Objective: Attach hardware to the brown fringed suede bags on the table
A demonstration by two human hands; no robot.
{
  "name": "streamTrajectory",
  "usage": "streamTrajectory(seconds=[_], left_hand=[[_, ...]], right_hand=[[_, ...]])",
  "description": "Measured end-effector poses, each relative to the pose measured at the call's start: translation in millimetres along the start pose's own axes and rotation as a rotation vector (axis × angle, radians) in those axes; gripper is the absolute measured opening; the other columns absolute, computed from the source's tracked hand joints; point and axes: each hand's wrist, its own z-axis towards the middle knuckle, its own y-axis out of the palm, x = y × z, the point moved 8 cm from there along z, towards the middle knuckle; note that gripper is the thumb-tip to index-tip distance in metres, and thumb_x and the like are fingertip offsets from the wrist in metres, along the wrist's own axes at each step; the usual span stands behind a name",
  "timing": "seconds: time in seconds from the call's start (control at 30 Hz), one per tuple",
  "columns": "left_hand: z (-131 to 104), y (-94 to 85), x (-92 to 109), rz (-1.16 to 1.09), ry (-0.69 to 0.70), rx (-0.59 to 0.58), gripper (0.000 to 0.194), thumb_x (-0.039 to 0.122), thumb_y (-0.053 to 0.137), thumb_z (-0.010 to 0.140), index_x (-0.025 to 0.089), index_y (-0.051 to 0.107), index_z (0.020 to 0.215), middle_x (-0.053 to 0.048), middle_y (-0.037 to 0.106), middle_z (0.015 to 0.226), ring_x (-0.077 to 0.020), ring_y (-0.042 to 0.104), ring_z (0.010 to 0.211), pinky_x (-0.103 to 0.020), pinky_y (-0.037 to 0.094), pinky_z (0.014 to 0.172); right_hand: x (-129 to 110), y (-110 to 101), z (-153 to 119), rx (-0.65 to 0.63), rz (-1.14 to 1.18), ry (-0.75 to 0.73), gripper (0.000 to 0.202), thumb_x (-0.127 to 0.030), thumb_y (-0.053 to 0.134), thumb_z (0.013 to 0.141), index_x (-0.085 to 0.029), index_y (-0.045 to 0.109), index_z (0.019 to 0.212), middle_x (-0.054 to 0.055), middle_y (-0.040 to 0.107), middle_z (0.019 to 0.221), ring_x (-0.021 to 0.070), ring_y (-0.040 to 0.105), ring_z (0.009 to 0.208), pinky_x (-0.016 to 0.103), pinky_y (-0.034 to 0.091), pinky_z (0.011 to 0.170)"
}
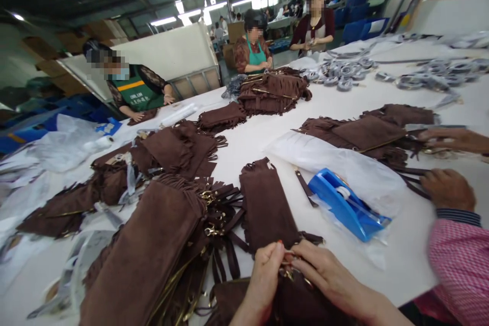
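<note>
At the table's near edge, my left hand (265, 270) and my right hand (324, 272) meet with their fingertips pinched together. Between them is a small gold-coloured metal clasp (289, 274) of a dark brown suede bag (298, 301); the fingers hide part of it. Just beyond my hands lies a flat brown fringed bag (267, 204). To the left is a stack of brown bags (141, 244), with gold zips, snap hooks and loose straps along its right side.
A blue tape dispenser (344, 204) and a clear plastic bag (340, 163) lie right of centre. Beside me on the right, a co-worker's hand (449, 188) holds dark straps. More fringed bags (273, 91) and wrapped coiled straps (344, 71) lie farther back; several people stand across the table.
</note>
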Motion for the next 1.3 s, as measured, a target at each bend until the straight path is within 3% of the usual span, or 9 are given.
streamTrajectory(seconds=[0.13,0.27,0.47,0.57,0.83,0.97,1.13,1.3], left_hand=[[3,-3.6,-4,0.041,-0.031,0.037,0.053,0.064,0.044,0.070,0.013,0.054,0.060,0.001,0.050,0.055,-0.0115,0.043,0.056,-0.024,0.030,0.055],[5,-4.6,-6,0.084,-0.027,0.047,0.043,0.055,0.049,0.070,0.014,0.052,0.058,0.004,0.044,0.052,-0.0096,0.037,0.052,-0.024,0.027,0.052],[2,-6.4,-3,0.107,0.013,0.034,0.028,0.042,0.048,0.073,0.015,0.053,0.067,0.004,0.045,0.059,-0.0105,0.040,0.059,-0.024,0.030,0.057],[2,-7.8,-7,0.104,0.000,0.040,0.025,0.039,0.049,0.074,0.015,0.053,0.072,0.004,0.047,0.061,-0.0103,0.041,0.060,-0.024,0.032,0.059],[3,-6.0,-9,0.123,0.025,0.039,0.022,0.038,0.050,0.074,0.016,0.050,0.075,0.004,0.048,0.062,-0.0097,0.043,0.059,-0.023,0.032,0.057],[3,-5.2,-11,0.097,0.011,0.006,0.023,0.039,0.050,0.073,0.016,0.051,0.077,0.004,0.048,0.063,-0.0096,0.042,0.060,-0.023,0.032,0.057],[1,-7.7,-14,0.172,0.023,0.011,0.014,0.027,0.043,0.076,0.017,0.051,0.078,0.003,0.049,0.068,-0.0116,0.045,0.067,-0.024,0.035,0.063],[-5,-0.5,-7,0.291,0.063,0.011,0.017,0.026,0.036,0.080,0.018,0.051,0.080,0.002,0.052,0.073,-0.0131,0.049,0.072,-0.026,0.036,0.067]], right_hand=[[9,8,-6,0.006,0.106,0.031,0.027,-0.035,0.032,0.091,-0.023,0.056,0.088,0.001,0.057,0.084,0.0135,0.055,0.078,0.027,0.043,0.072],[9,4,-5,0.048,0.124,0.052,0.027,-0.035,0.033,0.090,-0.021,0.056,0.087,0.003,0.058,0.083,0.0151,0.055,0.078,0.028,0.042,0.072],[5,9,-2,-0.113,0.332,0.162,0.031,-0.041,0.034,0.087,-0.020,0.056,0.089,0.003,0.061,0.088,0.0172,0.056,0.082,0.029,0.042,0.075],[6,9,0,-0.136,0.332,0.195,0.033,-0.041,0.032,0.086,-0.018,0.055,0.083,0.004,0.061,0.084,0.0172,0.054,0.078,0.030,0.041,0.073],[18,13,3,-0.187,0.540,0.352,0.024,-0.037,0.042,0.079,-0.017,0.054,0.076,-0.006,0.042,0.059,0.0095,0.039,0.054,0.022,0.030,0.049],[16,11,6,-0.160,0.426,0.290,0.022,-0.035,0.042,0.079,-0.017,0.052,0.072,-0.004,0.047,0.062,0.0106,0.042,0.058,0.022,0.033,0.051],[12,12,3,-0.147,0.269,0.220,0.023,-0.033,0.037,0.082,-0.018,0.054,0.076,0.001,0.058,0.073,0.0143,0.051,0.069,0.025,0.039,0.061],[9,11,3,-0.157,0.155,0.221,0.023,-0.032,0.036,0.084,-0.018,0.052,0.076,0.002,0.060,0.072,0.0154,0.054,0.066,0.026,0.037,0.058]])
